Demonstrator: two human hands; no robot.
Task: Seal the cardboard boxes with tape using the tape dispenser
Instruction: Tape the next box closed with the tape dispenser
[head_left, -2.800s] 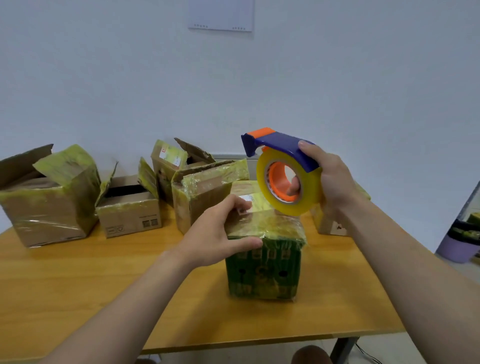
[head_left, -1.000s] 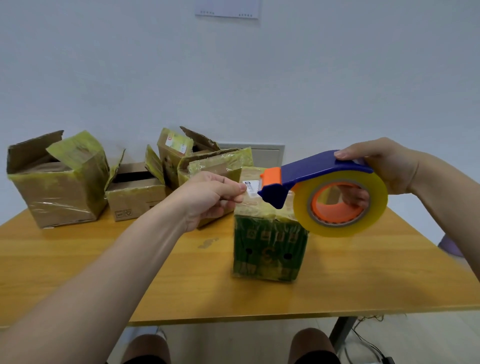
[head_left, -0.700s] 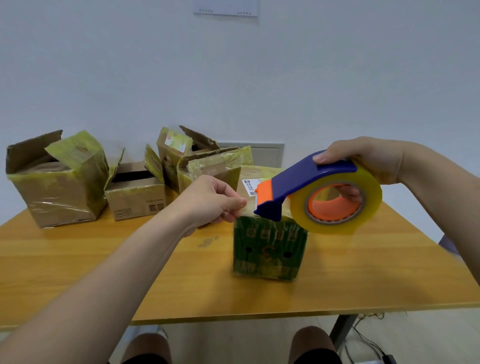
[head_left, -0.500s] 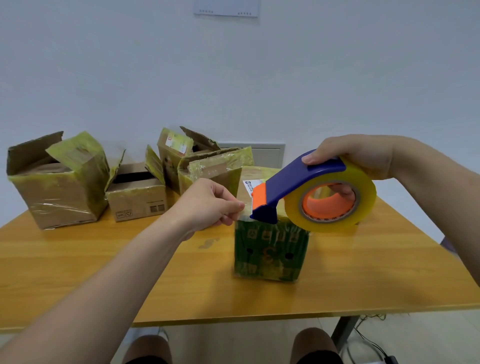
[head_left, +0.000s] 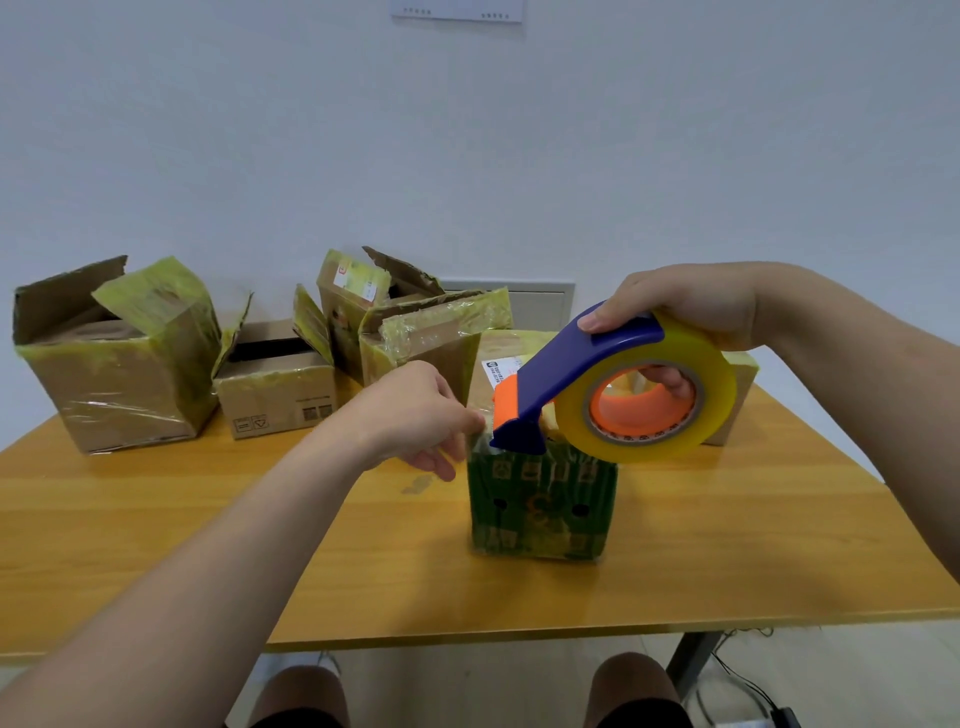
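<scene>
I see R hand (head_left: 691, 301) gripping the blue-and-orange plastic tape dispenser (head_left: 571, 364), fingers thru the orange core of its yellow tape roll (head_left: 722, 395). Dispenser nose sits at the top front-left edge of the small green-printed cardboard box (head_left: 540, 509), mid wooden table (head_left: 156, 519). L hand (head_left: 410, 415) pinches the clear tape end (head_left: 482, 440) just beside the nose. Open brown cardboard boxes (head_left: 119, 374) stand at the back left.
</scene>
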